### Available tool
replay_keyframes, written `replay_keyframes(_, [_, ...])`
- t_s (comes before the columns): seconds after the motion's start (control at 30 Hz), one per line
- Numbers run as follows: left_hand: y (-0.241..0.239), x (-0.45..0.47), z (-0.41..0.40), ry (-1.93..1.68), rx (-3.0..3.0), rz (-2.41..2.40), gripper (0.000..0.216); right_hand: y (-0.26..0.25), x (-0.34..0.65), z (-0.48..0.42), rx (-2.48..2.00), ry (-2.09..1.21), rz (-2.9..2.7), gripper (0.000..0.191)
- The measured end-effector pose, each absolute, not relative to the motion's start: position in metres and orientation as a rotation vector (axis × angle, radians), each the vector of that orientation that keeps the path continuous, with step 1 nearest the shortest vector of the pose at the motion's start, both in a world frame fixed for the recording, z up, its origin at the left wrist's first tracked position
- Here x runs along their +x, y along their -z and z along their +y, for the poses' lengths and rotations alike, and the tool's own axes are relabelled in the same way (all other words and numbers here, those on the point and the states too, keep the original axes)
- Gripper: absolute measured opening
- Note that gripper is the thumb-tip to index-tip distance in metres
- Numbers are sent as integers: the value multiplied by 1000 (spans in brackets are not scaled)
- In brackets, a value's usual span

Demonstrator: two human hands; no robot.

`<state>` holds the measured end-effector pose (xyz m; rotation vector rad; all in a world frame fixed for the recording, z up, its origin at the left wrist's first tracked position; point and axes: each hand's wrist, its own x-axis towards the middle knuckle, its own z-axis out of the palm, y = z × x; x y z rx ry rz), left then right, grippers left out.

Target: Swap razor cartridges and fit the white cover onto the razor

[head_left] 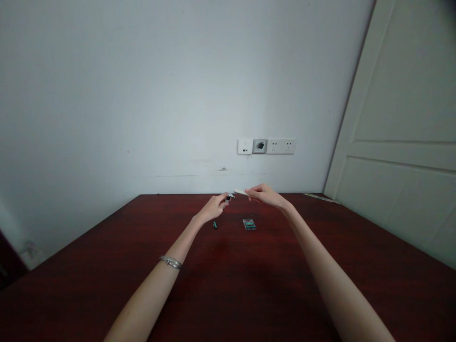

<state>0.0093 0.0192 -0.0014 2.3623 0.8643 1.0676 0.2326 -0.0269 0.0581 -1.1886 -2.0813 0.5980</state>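
My left hand [215,207] is closed on a small black and silver object [229,197], too small to name. Opposite it, my right hand [262,194] pinches a thin white stick-like piece [241,192], whose tip points left and comes close to the small object. Whether the two touch I cannot tell. Below the hands, a clear flat case [249,224] with green parts inside lies on the dark red table [228,280]. A small green and black piece [214,224] rests on the table just under my left hand.
A white wall [178,95] with a row of sockets [280,146] rises behind the table's back edge. At the right stands a pale panelled door [402,142]. A thin flat strip [320,197] lies near the back right corner.
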Motion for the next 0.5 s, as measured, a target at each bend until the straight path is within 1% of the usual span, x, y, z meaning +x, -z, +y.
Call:
replay_keyframes(0.1, [-3,15,15,-1074,2436,860,21,-58,222,-31,-1177,-573,-2095,49])
replay_keyframes(0.33, [-11,12,11,-1132,2486,862,14,-60,228,-30,-1184,-571,-2090,52])
replay_keyframes(0.5, [-11,10,11,-1122,2505,866,13,-60,229,-33,-1202,-575,-2085,53])
